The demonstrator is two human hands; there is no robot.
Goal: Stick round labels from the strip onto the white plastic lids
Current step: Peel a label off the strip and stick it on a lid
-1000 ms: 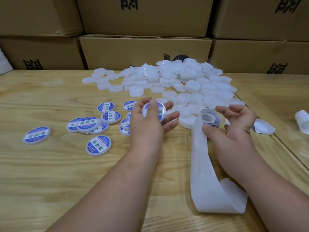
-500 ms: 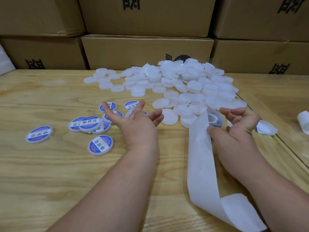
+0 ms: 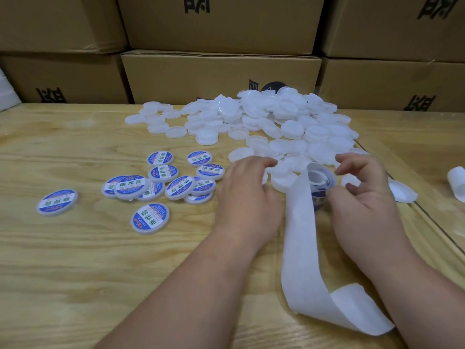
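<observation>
On the wooden table [image 3: 75, 260], in front of stacked cardboard boxes [image 3: 221, 71], a heap of blank white plastic lids [image 3: 289, 122] spreads across the far middle, and a cluster of lids already carrying blue round labels [image 3: 161, 187] lies to the left, with one labelled lid [image 3: 57, 202] set well apart from it. The left hand [image 3: 247, 197] reaches forward with its fingers [image 3: 264, 163] extended onto the nearest blank lids at the pile's near edge; they look relaxed rather than curled round a lid, though the fingertips are partly hidden and a light pinch cannot be ruled out. The right hand [image 3: 364, 195] holds the label roll [image 3: 320, 182] just beside those lids, thumb and curled fingers gripping it, while the spent white backing strip [image 3: 302, 260] trails toward the person and curls on the table. Blue printing shows inside the roll, so labels seem to remain. Several slips look possible from here: the left fingers could drag two overlapping lids at once, or nudge blank ones into the labelled cluster nearby. The long loose backing could catch under a forearm and tug the roll, tearing or creasing the next label as it peels. A label set down off-centre or wrinkled would likely be hard to lift again.
</observation>
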